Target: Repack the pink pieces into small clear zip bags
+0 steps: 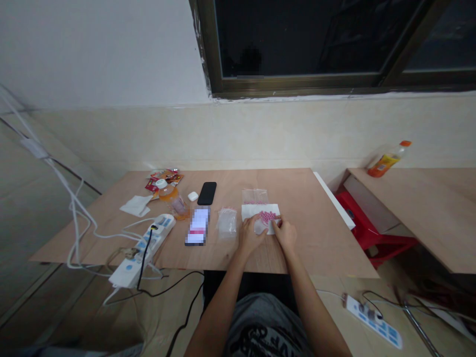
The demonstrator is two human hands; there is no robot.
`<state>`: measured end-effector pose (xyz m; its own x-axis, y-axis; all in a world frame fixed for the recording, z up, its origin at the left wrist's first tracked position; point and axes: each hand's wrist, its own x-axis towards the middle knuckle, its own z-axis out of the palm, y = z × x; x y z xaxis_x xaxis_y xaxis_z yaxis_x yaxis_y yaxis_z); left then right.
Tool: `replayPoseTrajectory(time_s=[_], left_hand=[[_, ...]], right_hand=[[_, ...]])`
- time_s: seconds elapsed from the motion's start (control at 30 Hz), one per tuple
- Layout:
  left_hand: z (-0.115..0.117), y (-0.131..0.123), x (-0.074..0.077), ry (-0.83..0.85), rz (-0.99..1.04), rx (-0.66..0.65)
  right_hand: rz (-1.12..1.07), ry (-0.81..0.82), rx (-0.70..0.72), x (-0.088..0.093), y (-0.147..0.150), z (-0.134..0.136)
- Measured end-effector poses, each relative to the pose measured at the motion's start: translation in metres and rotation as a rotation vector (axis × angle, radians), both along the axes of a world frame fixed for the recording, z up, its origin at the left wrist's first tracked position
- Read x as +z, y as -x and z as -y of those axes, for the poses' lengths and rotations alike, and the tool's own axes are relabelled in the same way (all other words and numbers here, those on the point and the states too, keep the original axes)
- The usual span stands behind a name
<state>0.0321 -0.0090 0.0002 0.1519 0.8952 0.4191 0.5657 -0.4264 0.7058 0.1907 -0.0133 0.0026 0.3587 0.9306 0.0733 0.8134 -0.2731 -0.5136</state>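
A small clear plastic bag with pink beads lies over a sheet of white paper near the table's front. My left hand is closed at the bag's left and lower side, thumb pointing towards the beads. At its right edge, my right hand pinches with thumb and forefinger. Just behind the paper is another clear bag, with some pink along its lower edge. To the left of my left hand lies a clear plastic bag; its contents are hard to make out.
Left on the wooden table are a lit phone, a black phone, a white case, an orange drink bottle, snack packets, tissue and a corded power strip. A red stool stands right.
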Motion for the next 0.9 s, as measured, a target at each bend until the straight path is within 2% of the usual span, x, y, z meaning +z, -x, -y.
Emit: replayPoseTrajectory(time_s=[0.2, 0.7, 0.9], left_hand=[[-0.0022, -0.0002, -0.0040, 0.029, -0.034, 0.008], [-0.0022, 0.0001, -0.0013, 0.045, -0.009, -0.006], [-0.0026, 0.0020, -0.0002, 0.087, -0.014, -0.051]], right_hand=[[-0.013, -0.011, 0.013, -0.0029, -0.0003, -0.0006], [-0.059, -0.038, -0.023, -0.0017, -0.0001, 0.0003], [-0.043, -0.014, -0.034, -0.0027, 0.0004, 0.0001]])
